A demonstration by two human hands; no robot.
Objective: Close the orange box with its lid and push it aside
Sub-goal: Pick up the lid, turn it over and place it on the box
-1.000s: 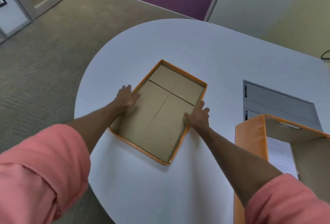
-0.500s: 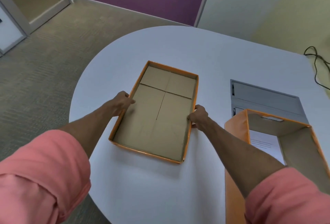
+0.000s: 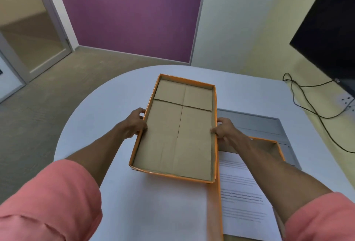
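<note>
The orange lid is a shallow tray with a brown cardboard inside, facing up. I hold it lifted above the white table. My left hand grips its left long side and my right hand grips its right long side. The open orange box stands at the lower right, its left wall under the lid's right edge. A printed white sheet lies inside the box. My right forearm crosses over the box and hides part of it.
A grey panel is set in the table behind the box. A black cable runs along the right wall to a socket, below a dark screen. The table's rounded edge drops to carpet on the left.
Both hands closed on the lid's sides and lifted it off the table, carrying it to the right toward the open box. The camera tilted up.
</note>
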